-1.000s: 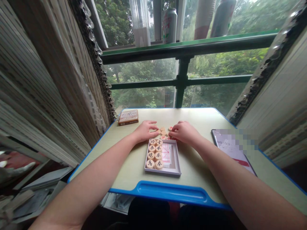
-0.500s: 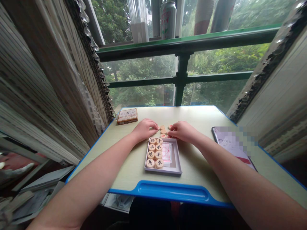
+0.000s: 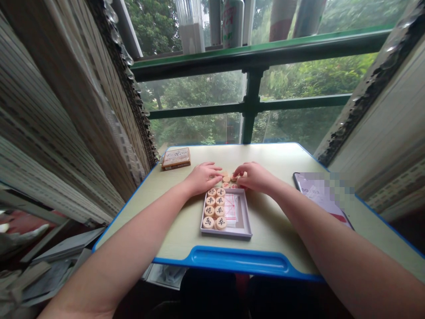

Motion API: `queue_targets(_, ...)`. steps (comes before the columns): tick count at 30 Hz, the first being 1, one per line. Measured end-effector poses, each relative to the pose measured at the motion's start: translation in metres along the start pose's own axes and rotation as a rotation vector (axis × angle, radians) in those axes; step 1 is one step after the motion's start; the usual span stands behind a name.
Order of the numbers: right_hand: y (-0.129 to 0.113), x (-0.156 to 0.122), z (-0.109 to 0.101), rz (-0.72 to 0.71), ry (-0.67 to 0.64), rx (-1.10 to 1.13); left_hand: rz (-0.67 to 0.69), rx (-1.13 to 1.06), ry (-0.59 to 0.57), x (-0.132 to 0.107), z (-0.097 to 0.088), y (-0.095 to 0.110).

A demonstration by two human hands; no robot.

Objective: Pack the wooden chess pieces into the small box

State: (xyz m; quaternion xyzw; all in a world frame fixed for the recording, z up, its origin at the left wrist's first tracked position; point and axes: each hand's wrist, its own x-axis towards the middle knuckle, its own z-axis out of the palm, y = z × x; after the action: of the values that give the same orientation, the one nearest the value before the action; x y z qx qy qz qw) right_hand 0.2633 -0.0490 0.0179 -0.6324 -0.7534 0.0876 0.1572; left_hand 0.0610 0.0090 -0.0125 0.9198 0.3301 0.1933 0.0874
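Several round wooden xiangqi pieces (image 3: 226,179) lie loose on the table beyond a shallow white box (image 3: 249,221). Some are blank side up, others show red characters. My left hand (image 3: 203,177) rests at the left of this cluster, fingers spread, fingertips close to the pieces. From the right, my right hand (image 3: 255,178) reaches in with its fingers apart, the tips at a piece (image 3: 233,178); whether they touch it is hard to tell. Inside the box, pieces with black characters (image 3: 219,211) stand in two columns on the left, beside a folded paper board (image 3: 231,206) with red lines.
A small brown-edged box (image 3: 176,158) lies at the table's far left. On the right is a phone (image 3: 320,199), partly pixelated. The table (image 3: 265,153) has a blue rim with a front tray groove (image 3: 239,262). Curtains flank both sides; a can (image 3: 233,24) stands on the window ledge.
My left fingers have spread out and shifted slightly right. My right fingers have loosened from a pinch, and a piece lies by their tips. The whole view has tilted slightly.
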Motion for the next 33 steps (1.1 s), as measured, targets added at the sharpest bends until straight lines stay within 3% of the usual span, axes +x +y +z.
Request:
queue_targets(3, 0.003, 0.000, -0.002, 0.019, 0.019, -0.045, -0.001, -0.058, -0.010, 0.001, -0.002, 0.003)
queue_targets(8, 0.010, 0.000, -0.003, 0.082, 0.057, -0.140, -0.043, -0.070, -0.125, 0.001, -0.004, 0.010)
queue_targets(16, 0.019, 0.000, -0.001, 0.161, -0.028, -0.244, 0.011, -0.018, -0.023, 0.001, -0.004, 0.002)
queue_targets(20, 0.017, 0.002, 0.001, 0.149, -0.048, -0.221, -0.063, -0.067, -0.043, 0.001, -0.003, 0.003)
queue_targets(25, 0.019, 0.007, 0.004, 0.174, -0.018, -0.204, -0.141, -0.134, -0.053, 0.001, -0.004, 0.009)
queue_targets(29, 0.017, 0.007, 0.004, 0.204, 0.008, -0.144, -0.121, -0.127, -0.003, 0.003, -0.004, 0.010)
queue_targets(33, 0.018, 0.005, 0.005, 0.136, 0.071, -0.114, -0.096, -0.139, 0.024, 0.003, -0.003, 0.007)
